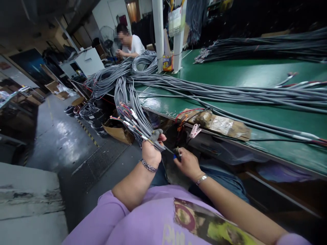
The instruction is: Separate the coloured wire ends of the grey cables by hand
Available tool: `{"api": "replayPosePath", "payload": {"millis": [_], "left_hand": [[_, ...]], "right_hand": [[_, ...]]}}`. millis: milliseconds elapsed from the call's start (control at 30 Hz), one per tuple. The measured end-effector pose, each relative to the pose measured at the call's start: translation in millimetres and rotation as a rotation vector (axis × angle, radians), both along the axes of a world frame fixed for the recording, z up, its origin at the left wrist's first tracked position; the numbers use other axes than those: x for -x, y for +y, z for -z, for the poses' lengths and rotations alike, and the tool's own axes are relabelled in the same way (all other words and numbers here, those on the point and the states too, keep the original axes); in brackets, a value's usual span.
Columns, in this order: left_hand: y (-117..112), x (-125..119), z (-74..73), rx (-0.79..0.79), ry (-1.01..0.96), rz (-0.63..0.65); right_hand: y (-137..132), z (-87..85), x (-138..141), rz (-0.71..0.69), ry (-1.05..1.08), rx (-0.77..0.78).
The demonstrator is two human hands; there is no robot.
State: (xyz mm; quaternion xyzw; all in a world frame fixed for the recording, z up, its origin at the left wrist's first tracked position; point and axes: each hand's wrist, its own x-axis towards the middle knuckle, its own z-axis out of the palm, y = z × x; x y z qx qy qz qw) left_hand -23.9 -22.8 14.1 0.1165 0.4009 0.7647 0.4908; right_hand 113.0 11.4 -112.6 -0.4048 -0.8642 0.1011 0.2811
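My left hand (151,151) is closed around a bundle of grey cables (140,120), thumb and fingertips in grey finger covers. The bundle hangs over the table edge. Stripped ends with coloured wires and white sleeves (127,123) lie along it, just beyond the hand. To the right, my right hand (189,163) is pinched closed on a thin dark strand (169,150) that runs from the held bundle. Something blue shows at its thumb tip; the strand's end is hidden by the fingers.
Long grey cables (204,89) stretch across the green table (281,76), with coils (144,63) at its far end. A taped cardboard piece (221,124) and a pink clip (195,131) sit at the near edge. Another person (135,46) works beyond. A cardboard box (119,131) stands below.
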Motion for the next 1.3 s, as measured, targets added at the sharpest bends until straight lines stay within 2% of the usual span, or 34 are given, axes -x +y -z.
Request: {"api": "replayPosePath", "payload": {"millis": [100,167,267,333,400,500,633,767,933,1033,1167,1300], "left_hand": [[-4.3,9.1,1.3,-0.022,0.078,0.031],[-8.9,11.1,9.5,-0.013,0.226,0.072],[-17.7,6.3,27.0,0.035,0.490,0.191],[-22.5,0.5,36.4,0.066,0.631,0.269],[-24.2,-4.9,40.9,0.062,0.698,0.242],[-21.4,-10.1,39.8,0.003,0.663,0.181],[-16.8,-12.0,37.2,-0.062,0.654,0.318],[-14.7,-12.2,41.1,-0.067,0.669,0.386],[-8.2,-16.6,42.6,-0.030,0.692,0.342],[-4.8,-18.7,40.8,0.037,0.701,0.316],[-3.4,-19.8,41.2,0.108,0.711,0.284],[-3.0,-22.6,43.0,0.090,0.700,0.336]], "right_hand": [[5.6,19.9,-12.9,-0.015,0.167,0.147],[5.8,18.7,-16.8,-0.084,0.285,0.213],[1.5,-4.5,-15.5,-0.127,0.404,0.258],[-2.3,-25.4,-12.5,-0.184,0.391,0.291],[-5.1,-42.6,-10.0,-0.286,0.350,0.314],[-6.0,-54.5,-9.8,-0.335,0.245,0.315],[-0.8,-54.0,-13.9,-0.326,0.121,0.303],[4.7,-54.1,-15.2,-0.350,0.122,0.331],[1.5,-52.8,-14.2,-0.399,0.170,0.415],[-1.5,-52.2,-20.9,-0.366,0.290,0.561],[-3.1,-62.4,-33.7,-0.182,0.694,0.876],[-4.3,-81.2,-33.0,-0.153,0.839,0.977]]}}
